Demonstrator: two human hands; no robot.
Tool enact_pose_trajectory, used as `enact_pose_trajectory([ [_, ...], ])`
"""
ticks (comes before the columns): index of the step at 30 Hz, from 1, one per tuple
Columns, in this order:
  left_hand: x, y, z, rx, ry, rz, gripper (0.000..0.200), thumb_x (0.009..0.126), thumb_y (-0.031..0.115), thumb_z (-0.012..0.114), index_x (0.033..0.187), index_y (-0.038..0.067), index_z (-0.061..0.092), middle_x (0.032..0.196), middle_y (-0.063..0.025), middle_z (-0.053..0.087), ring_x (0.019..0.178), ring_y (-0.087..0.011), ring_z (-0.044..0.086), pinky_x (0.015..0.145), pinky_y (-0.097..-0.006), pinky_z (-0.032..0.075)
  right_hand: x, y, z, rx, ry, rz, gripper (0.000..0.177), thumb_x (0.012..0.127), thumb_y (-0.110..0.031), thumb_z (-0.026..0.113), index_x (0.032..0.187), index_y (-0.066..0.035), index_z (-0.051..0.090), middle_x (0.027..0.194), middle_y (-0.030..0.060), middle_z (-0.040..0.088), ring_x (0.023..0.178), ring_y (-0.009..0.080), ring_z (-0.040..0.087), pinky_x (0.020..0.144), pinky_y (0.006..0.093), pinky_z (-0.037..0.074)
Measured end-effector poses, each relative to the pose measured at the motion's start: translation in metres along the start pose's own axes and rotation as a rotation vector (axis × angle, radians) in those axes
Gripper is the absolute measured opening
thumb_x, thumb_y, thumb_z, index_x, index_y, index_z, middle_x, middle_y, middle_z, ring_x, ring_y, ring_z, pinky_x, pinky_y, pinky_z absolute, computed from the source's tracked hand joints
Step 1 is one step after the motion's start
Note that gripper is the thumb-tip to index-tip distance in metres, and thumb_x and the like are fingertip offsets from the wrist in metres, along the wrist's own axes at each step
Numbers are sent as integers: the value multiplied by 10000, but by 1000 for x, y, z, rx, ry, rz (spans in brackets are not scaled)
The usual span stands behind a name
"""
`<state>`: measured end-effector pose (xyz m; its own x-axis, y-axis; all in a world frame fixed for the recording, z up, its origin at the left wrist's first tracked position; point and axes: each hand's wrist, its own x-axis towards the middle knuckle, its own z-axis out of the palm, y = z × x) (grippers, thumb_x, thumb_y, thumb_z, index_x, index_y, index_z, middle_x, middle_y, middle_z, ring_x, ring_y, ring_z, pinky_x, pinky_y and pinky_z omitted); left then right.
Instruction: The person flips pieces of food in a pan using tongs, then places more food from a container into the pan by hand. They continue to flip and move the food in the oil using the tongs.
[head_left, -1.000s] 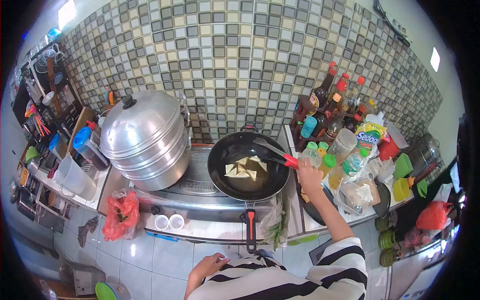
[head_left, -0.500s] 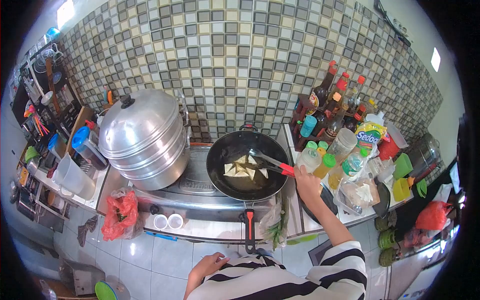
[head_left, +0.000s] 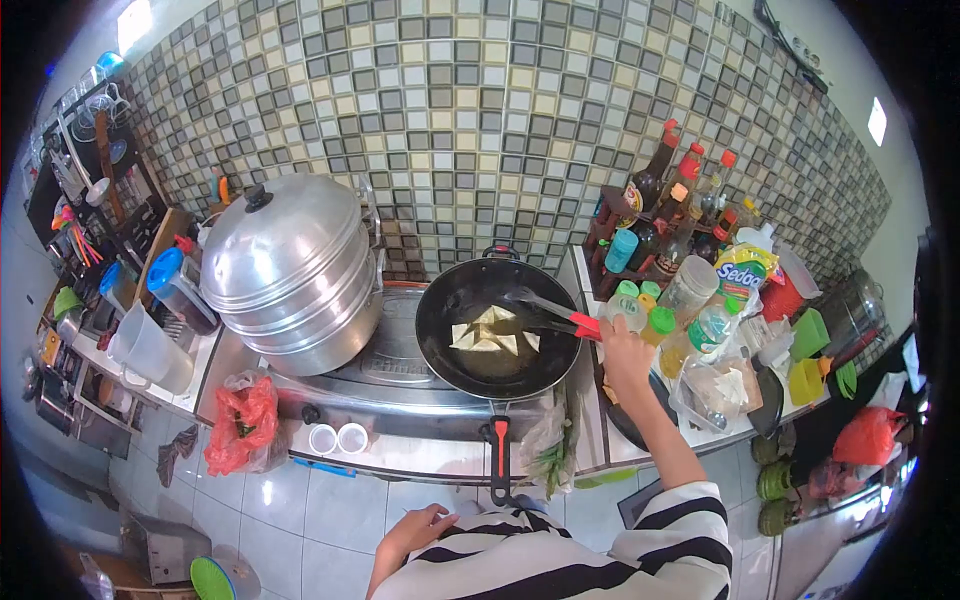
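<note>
A black wok [head_left: 460,372] sits on the stove, its red-and-black handle pointing toward me. Several pale triangular pieces [head_left: 487,343] lie in shallow liquid at its middle. My right hand [head_left: 625,352] is closed round the red handle of metal tongs [head_left: 548,308], whose metal end is over the right part of the wok, above and right of the pieces. Whether the tongs' tips touch anything is unclear. Near my waist, by the striped shirt, my left hand [head_left: 420,528] rests with its fingers loosely bent and slightly apart, holding nothing visible.
Left of the wok stands a large aluminium steamer [head_left: 290,275]. Two white cups [head_left: 337,438] and a red plastic bag [head_left: 242,422] are at the counter's front edge. Sauce bottles [head_left: 655,170], jars [head_left: 690,285] and a clear container [head_left: 705,395] crowd the right side.
My right hand has moved slightly right and up, and the tongs' end has lifted away from the pieces. The pieces lie much as before. My left hand has stayed at my waist.
</note>
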<state>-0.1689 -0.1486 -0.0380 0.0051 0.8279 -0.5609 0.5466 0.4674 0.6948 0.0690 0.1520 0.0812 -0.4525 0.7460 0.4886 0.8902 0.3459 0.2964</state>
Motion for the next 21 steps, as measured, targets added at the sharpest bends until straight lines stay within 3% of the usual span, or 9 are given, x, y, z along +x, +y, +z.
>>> enact_pose_trajectory([
  [8,2,2,1,12,-19,4,482,836,456,475,1044,27,543,862,-190,617,821,-342,593,721,-369,456,0,12,-24,-69,74,-80,121,712,-101,542,831,-98,567,799,23,491,581,191,600,416,313,461],
  [10,1,9,-1,2,-29,0,478,836,454,476,1045,29,543,866,-188,617,822,-342,592,722,-367,455,-1,10,-11,-35,42,-153,167,705,-102,546,872,-96,564,806,24,494,588,192,599,417,310,462],
  [21,1,5,0,-15,-32,-35,491,833,465,475,1042,26,543,866,-188,617,826,-337,593,721,-362,458,-8,10,3,62,24,-100,233,718,-85,537,951,-100,537,815,33,498,593,198,597,441,326,471],
])
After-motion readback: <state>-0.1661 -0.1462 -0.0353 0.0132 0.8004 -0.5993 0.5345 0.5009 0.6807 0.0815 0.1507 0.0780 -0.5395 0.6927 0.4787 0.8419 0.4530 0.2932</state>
